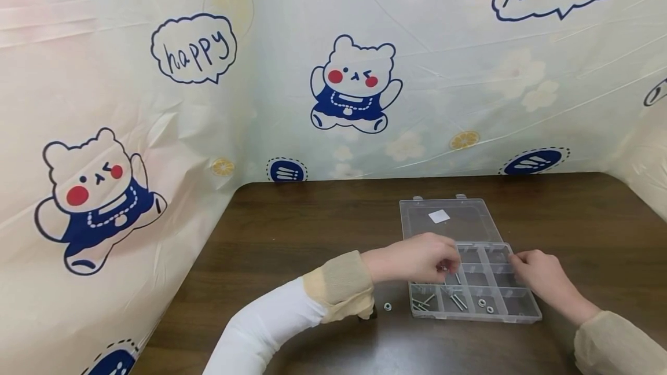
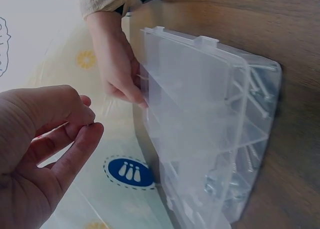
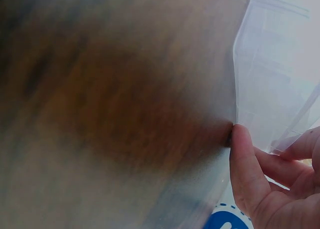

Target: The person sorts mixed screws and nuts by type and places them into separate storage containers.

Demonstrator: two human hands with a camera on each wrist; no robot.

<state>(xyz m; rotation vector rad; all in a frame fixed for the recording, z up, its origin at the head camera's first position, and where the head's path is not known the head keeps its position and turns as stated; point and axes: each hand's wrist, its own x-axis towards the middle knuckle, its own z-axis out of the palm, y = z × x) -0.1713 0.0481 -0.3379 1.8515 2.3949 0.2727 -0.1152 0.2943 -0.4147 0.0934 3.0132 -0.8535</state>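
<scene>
A clear plastic compartment box [image 1: 476, 318] lies on the table with its lid [image 1: 469, 221] folded back. Over its left part hovers my left hand [image 1: 423, 256], thumb and fingertips pinched together. A tiny glint shows at that pinch; its kind is too small to make out. My right hand [image 1: 544, 276] grips the box's right side wall between thumb and fingers. Screws [image 1: 458, 302] lie in the front left compartments, and nuts [image 1: 486, 305] sit in a front compartment farther right. The left hand hides part of the compartments behind.
One loose nut [image 1: 387, 307] lies on the brown table [image 1: 292, 230], left of the box. A small dark thing [image 1: 367, 312] shows partly below the left sleeve. A printed curtain [image 1: 443, 74] hangs behind the table and along its left side.
</scene>
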